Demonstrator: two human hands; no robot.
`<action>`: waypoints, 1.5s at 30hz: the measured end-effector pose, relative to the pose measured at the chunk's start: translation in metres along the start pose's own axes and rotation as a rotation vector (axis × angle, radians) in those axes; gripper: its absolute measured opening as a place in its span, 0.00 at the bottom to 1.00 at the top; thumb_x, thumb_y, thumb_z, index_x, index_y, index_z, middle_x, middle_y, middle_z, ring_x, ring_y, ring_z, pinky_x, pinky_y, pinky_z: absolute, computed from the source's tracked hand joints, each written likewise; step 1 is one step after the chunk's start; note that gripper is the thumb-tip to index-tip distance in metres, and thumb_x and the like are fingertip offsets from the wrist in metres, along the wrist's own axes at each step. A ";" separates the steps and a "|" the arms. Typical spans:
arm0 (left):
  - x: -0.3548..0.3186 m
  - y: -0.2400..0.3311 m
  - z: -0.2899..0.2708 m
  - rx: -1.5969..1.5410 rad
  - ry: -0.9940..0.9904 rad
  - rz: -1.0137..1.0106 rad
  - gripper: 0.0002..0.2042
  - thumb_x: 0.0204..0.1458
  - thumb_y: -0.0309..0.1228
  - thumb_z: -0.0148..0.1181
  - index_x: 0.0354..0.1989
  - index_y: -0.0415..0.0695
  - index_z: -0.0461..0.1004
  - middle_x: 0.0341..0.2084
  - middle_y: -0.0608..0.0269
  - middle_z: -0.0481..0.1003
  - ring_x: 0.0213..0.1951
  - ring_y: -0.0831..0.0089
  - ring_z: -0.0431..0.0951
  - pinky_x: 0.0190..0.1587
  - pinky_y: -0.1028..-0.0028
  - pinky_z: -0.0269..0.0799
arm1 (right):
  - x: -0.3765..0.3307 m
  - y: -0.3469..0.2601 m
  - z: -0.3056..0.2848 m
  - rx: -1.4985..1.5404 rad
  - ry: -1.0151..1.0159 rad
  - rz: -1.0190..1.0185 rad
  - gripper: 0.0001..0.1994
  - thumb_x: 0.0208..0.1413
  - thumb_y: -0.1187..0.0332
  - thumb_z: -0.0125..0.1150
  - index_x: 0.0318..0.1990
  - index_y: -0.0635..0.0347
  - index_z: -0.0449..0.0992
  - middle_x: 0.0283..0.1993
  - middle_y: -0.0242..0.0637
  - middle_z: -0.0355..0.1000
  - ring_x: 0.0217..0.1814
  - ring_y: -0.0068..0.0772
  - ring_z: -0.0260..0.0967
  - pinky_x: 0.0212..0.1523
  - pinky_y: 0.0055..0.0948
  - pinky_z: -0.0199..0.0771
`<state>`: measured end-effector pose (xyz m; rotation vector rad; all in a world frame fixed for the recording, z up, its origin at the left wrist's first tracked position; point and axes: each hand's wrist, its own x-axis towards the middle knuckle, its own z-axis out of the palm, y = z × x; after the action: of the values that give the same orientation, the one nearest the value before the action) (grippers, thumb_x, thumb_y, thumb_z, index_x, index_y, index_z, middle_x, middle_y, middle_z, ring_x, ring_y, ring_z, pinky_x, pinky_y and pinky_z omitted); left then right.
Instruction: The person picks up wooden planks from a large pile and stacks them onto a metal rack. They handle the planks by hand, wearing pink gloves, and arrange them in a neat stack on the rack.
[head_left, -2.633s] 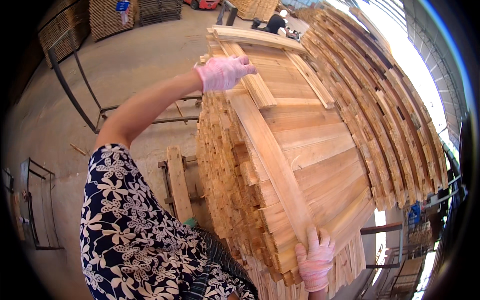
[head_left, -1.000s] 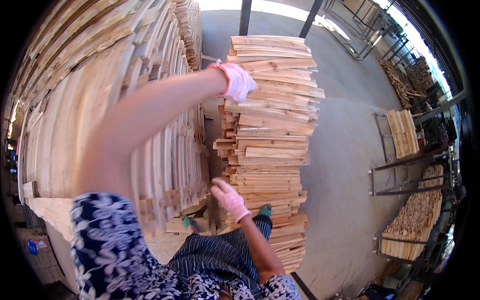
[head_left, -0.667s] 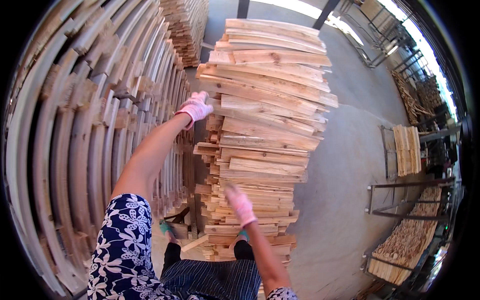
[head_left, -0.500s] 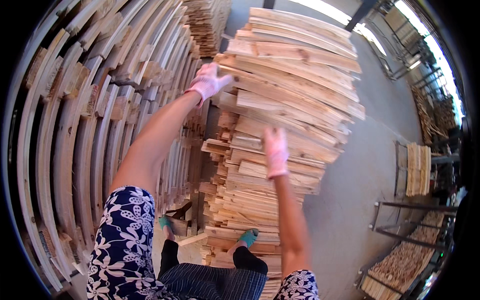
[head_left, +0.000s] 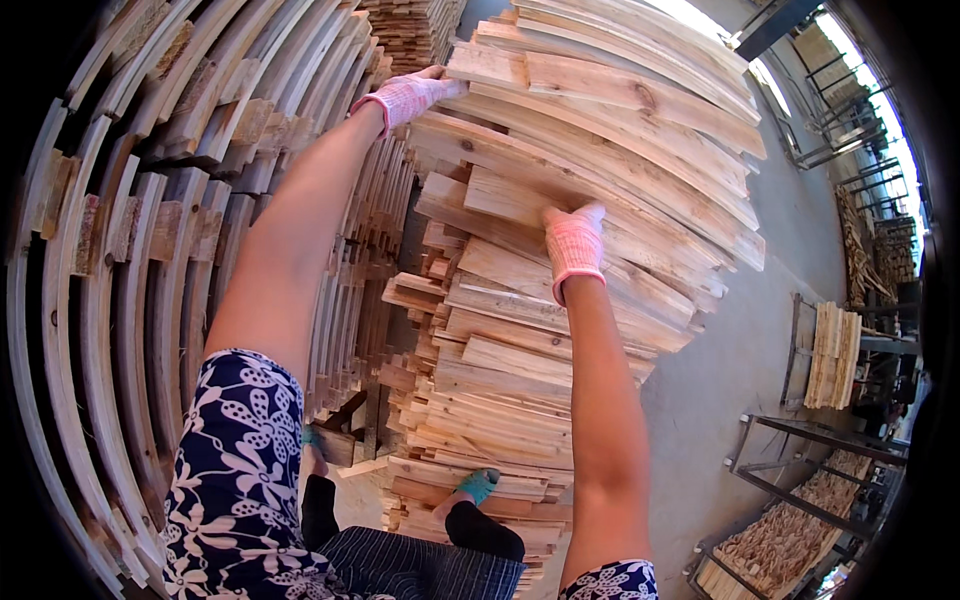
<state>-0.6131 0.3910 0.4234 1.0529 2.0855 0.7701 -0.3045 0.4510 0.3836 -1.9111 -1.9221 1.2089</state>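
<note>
A pink knitted glove covers each hand. My left hand is at the far left of the lumber stack, its fingers and thumb closed around the left end of a wooden board. Nearer and to the right, my right hand is bent over another flat board in the middle of the stack. Its fingers curl down against the wood, and their tips are partly hidden. Both boards lie crosswise among several loose, overlapping ones, some slightly fanned out.
On the left rises a tall pile of spaced planks. My foot in a green sock rests on the stack's lower boards. Concrete floor runs along the right, with a metal rack of wood pieces and a small bundle of slats.
My left hand has closed on a board's end at the far left. My right hand has moved farther away and slightly right, onto another board. The view has shifted a little.
</note>
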 end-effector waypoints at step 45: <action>-0.487 0.021 0.246 -0.289 -0.773 -0.505 0.45 0.55 0.58 0.64 0.71 0.35 0.57 0.50 0.46 0.79 0.45 0.62 0.83 0.44 0.60 0.81 | -0.374 0.264 -0.036 1.335 -0.387 0.663 0.34 0.66 0.39 0.51 0.67 0.58 0.68 0.55 0.48 0.77 0.53 0.48 0.78 0.53 0.47 0.84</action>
<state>-0.1934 0.0410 0.4351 0.5006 1.4145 0.3114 -0.0209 0.0894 0.3924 -1.4711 -0.1145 2.2710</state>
